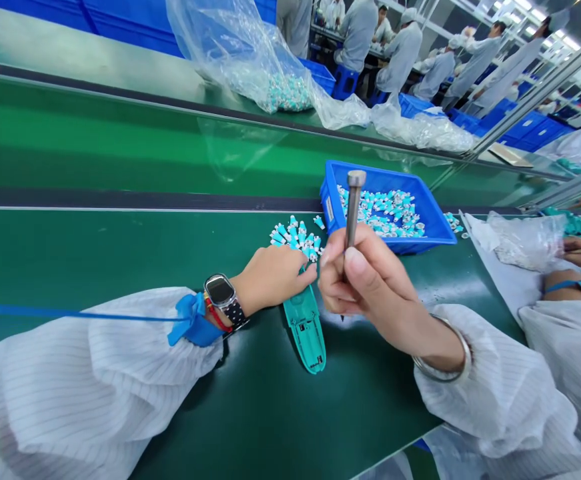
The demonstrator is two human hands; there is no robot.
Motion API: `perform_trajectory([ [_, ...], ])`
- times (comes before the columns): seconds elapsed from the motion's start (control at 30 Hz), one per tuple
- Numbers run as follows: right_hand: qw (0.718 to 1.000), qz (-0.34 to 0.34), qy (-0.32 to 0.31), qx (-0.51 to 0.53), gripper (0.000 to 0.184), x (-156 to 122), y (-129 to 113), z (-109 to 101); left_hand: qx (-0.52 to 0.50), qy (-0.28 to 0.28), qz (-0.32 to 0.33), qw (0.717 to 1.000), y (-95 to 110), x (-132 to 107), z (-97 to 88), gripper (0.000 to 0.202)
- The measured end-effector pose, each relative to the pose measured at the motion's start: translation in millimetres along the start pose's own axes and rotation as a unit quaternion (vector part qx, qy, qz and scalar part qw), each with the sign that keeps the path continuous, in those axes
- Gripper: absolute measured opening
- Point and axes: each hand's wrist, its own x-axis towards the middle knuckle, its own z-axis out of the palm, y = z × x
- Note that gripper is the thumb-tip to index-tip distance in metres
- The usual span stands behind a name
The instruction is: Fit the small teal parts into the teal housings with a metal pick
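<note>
R hand [370, 280] is gripping a metal rod [353, 213] betw. thumb & fingers, holding it near upright, flat head up, thin tip poking out below. L hand [277, 280] is reaching over the far end of a teal casing [306, 333], thumb bending down by it; its fingertips are hiding from me over here, so can't tell if it's pinching anything. Casing is lying on the green table [220, 427], open side up, just under L hand & left of R hand. Small teal-white parts [295, 233] are sitting just past L hand, w/ a blue bin [437, 223] holding more beyond R hand. Looks like they're positioning stuff; rod isn't touching casing AFAICT. Next move's prob. calling for steadying casing w/ L & lining up the tip.
</note>
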Motion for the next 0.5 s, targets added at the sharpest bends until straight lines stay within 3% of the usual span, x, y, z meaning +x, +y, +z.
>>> perform_trajectory([
  [0.17, 0.998, -0.051, 0.038, -0.027, 0.014, -3.3, -10.5, -3.6, -0.029, 0.01, -0.012, 0.999, 0.3, 1.2, -1.3, 0.042],
  [0.37, 0.995, -0.041, 0.046, 0.079, 0.041, 2.3, -7.0, 2.0, 0.011, 0.007, 0.012, 1.0, -0.9, 2.5, 1.2, 0.045],
  [0.5, 0.984, -0.062, 0.106, 0.131, 0.047, 7.4, 5.3, 12.5, 0.035, 0.017, 0.01, 0.999, 0.0, 2.0, 0.4, 0.045],
])
